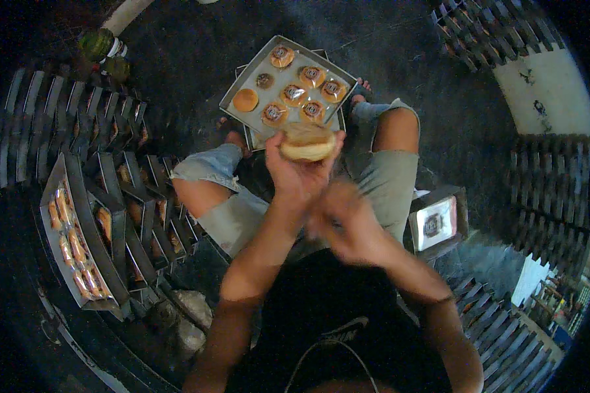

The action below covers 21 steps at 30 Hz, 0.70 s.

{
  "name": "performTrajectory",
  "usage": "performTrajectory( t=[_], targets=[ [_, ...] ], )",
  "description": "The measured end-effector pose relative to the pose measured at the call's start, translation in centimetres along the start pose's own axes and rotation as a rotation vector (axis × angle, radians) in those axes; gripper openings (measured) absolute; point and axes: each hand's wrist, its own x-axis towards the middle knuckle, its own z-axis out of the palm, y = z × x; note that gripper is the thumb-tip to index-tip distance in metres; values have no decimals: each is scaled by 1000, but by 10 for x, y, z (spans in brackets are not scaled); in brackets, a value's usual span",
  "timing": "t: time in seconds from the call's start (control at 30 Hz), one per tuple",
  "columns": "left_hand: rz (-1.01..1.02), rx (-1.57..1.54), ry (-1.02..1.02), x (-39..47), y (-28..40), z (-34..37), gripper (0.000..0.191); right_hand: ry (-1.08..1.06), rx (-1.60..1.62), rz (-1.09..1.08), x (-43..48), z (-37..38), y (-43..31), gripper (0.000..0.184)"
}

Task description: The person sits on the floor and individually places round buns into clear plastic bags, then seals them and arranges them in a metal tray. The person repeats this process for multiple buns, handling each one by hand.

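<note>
My left hand [300,174] holds up a round bun [307,142], fingers on both sides of it. The bun is blurred, and I cannot tell whether film covers it. Below and to the right, my right hand [346,216] is smeared by motion close to my left wrist; what its fingers hold, if anything, cannot be made out. Beyond the bun a square metal tray [236,88] lies tilted over another tray. Several buns in clear printed wrappers [293,93] sit in it, along with a bun without visible print [246,100] and a small dark round piece [264,80].
At my left rise stacked metal trays [113,211]; the top one holds long wrapped breads [73,245]. Beside my right thigh stands a dark box with printed clear wrappers [433,225]. More tray stacks [550,182] line the right side. A pale sack [191,314] lies lower left.
</note>
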Motion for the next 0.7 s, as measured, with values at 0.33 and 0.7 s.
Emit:
performTrajectory(
  t=[0.33, 0.7],
  targets=[
    [-572, 84, -154, 3, -60, -23, 76, 963, 299, -8, -56, -36, 71, 15],
    [698, 1216, -207, 46, -104, -5, 16, 1164, 529, 282, -45, -37, 91, 16]
  ],
)
